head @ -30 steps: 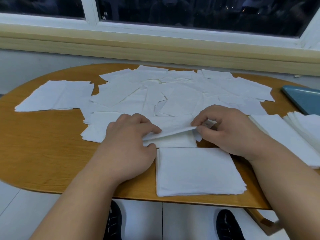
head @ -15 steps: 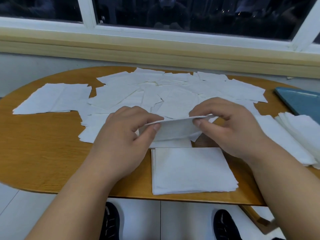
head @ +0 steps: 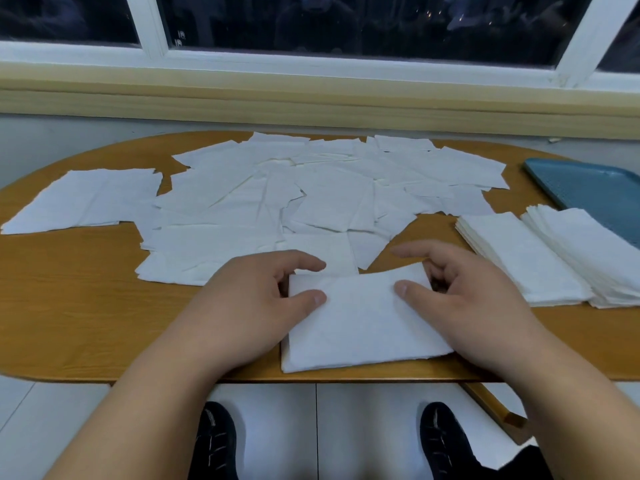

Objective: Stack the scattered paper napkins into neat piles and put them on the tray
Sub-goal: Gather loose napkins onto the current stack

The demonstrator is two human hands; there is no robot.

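Oval wooden surface (head: 69, 323) under a dark window (head: 346, 22).

- Left hand (head: 249, 303), right hand (head: 467, 306): I see each pinching a far corner of the top napkin (head: 360, 306), thumb above, fingers curled behind.
- Front pile (head: 346, 362): white, squared, at the near edge, under that napkin.
- Scattered napkins (head: 311, 192): overlapping, centre to far edge.
- Two finished piles (head: 540, 265): right edge, touching the blue tray (head: 588, 188).

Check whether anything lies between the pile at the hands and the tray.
Yes. The left stack and right stack lie between the pile and the tray, by its near edge.
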